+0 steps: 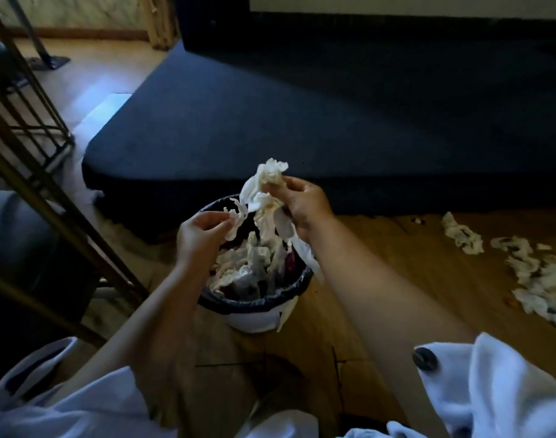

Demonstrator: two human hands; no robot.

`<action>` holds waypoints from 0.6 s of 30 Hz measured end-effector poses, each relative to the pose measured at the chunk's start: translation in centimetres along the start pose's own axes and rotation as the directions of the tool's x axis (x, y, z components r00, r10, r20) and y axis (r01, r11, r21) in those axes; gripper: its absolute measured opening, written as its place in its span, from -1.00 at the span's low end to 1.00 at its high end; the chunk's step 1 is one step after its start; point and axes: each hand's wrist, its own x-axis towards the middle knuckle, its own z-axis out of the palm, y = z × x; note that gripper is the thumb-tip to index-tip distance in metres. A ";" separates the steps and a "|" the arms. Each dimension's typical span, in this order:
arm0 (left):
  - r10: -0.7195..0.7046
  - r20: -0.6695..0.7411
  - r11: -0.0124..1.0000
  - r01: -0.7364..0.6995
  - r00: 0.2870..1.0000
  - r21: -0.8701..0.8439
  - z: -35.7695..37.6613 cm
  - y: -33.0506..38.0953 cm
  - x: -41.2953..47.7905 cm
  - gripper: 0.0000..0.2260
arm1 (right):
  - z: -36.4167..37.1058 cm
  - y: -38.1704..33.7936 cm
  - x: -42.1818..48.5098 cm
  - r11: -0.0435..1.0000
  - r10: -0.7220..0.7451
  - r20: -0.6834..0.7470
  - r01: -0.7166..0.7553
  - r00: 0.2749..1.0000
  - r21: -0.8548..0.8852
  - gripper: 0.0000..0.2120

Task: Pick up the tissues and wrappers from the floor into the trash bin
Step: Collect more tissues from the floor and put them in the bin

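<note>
Step in hand: dropping a load into the bin.

R. hand (303,205) has its fingers curled round a wad of tissues (265,188), held above the far rim of the trash bin (254,317); long tails hang from the wad into the opening. L. hand (200,232) pinches a small tissue scrap (236,218) betw. thumb and fingertips, over the left rim. The bin stands on the wood floor (396,267), near the edge of a dark blue mat (333,121), and is approx. full of paper.

Recommendation: bring both hands lower and centre them over the opening before letting go; tails near the right rim may catch on the liner or fall outside. Press the contents down if room is short.

Outstanding: a trail of tissues on the floor (536,276), far right, well apart from the bin. More paper appears to lie left, by the metal rack (33,137).

Brands, labels, writing: none legible; light is poor.
</note>
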 end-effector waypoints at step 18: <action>-0.168 0.091 0.935 0.129 0.982 0.331 0.8 -6.6 2.4 -0.83 | -3.1 6.1 2.4 0.875 0.293 -0.068 -0.296 0.954 -0.382 -0.79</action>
